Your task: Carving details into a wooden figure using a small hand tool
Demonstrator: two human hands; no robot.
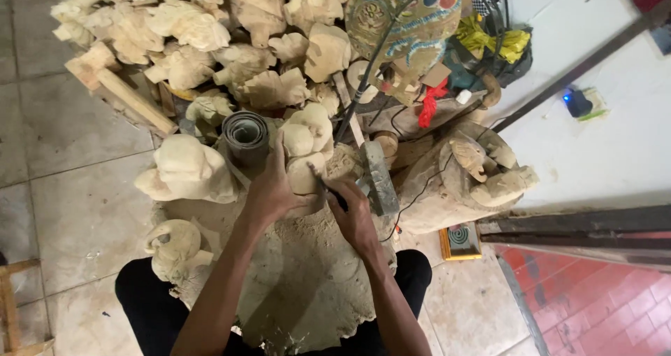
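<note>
A pale unfinished wood carving (307, 143) stands upright on a dusty cloth (300, 279) spread over my lap. My left hand (269, 188) wraps around the carving's left side and steadies it. My right hand (351, 212) grips a small dark-handled carving tool (328, 191), whose tip touches the carving's lower right part. Both forearms reach up from the bottom of the view.
Several rough wooden carvings (189, 27) are piled behind. A sandpaper roll (244, 136) stands beside my left hand. One rounded carving (185, 171) and a smaller one (171, 244) lie left. Planks (129, 97), painted masks (412, 20), a grey block (377, 178) and cables surround.
</note>
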